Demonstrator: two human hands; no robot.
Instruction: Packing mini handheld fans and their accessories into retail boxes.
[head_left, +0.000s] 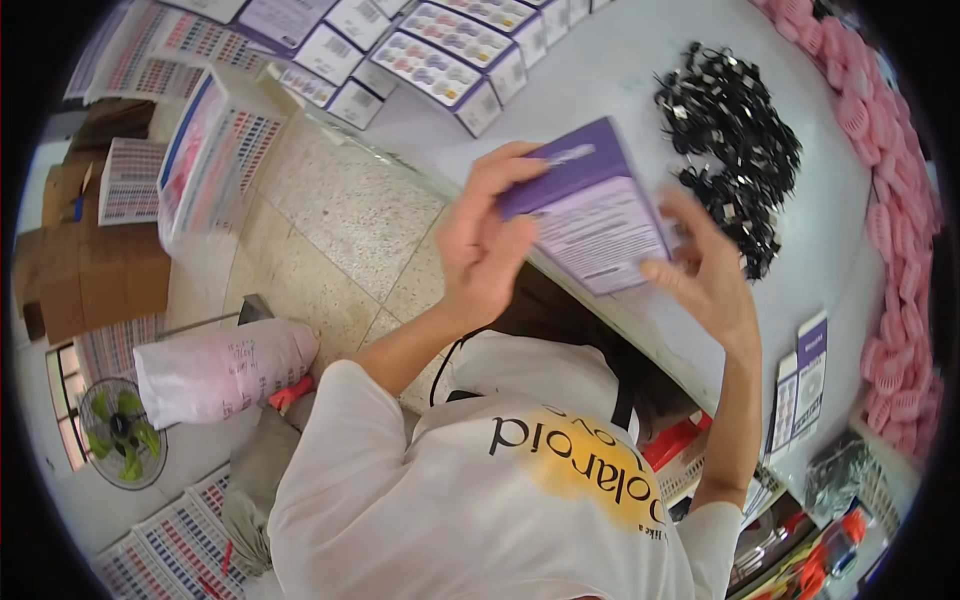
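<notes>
A flat purple and white carton [600, 235] with a hang tab at its top is up in front of me, over the table's near edge. My left hand [485, 235] grips its left edge, thumb on the near side and fingers round the top corner. My right hand [710, 275] is at the lower right edge, its thumb on the carton's face; its fingers are slightly blurred and partly hidden behind the edge. Just past my right hand lies a pile of small black cables [735, 130] with metal ends.
Purple and white boxes [440, 65] stand in rows at the table's far left. Pink plastic pieces [890, 220] line its right side. Two flat cartons [798, 385] lie at the right. A clear bag [225, 150], a white sack [230, 370] and a fan [122, 432] are on my left.
</notes>
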